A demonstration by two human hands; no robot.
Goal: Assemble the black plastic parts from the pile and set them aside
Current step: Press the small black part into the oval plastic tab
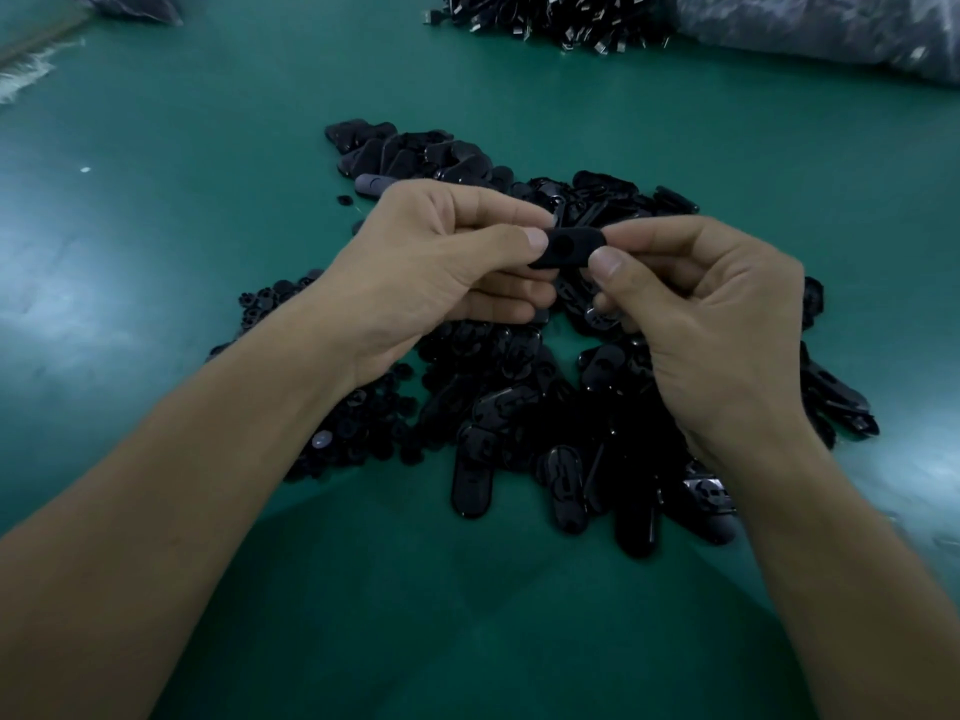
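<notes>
Two bare hands, one item held between them.

1. Left hand point(441, 262): thumb and forefinger clamped on the left end of the black oval part point(566, 246); the other fingers point(498, 304) were curled below it.
2. Right hand point(696, 314): thumb and forefinger pinched the right end of the same part, with the rest of the hand curled underneath.
3. Black oval part: flat, with a round dark spot at its middle. It was held roughly level in the air, spanning the gap between the two thumbs. Its middle was uncovered and it sat above the main pile point(519, 423), clear of the bench point(208, 148).
4. Main pile: many glossy black oval shells, heaped loosely on the bench under and near both wrists.
5. Small round pieces point(363, 428): a black scatter at the left edge of the main pile, beneath the left forearm.
6. Far cluster point(410, 153): black oval pieces overlapping one another, beyond the left hand.
7. Far heap point(550, 18): dark pieces with pale metal tips, at the far edge of the bench.
8. Clear plastic bag point(831, 28): far right, just beside the far heap.
9. Bench: green surface carrying everything listed.
</notes>
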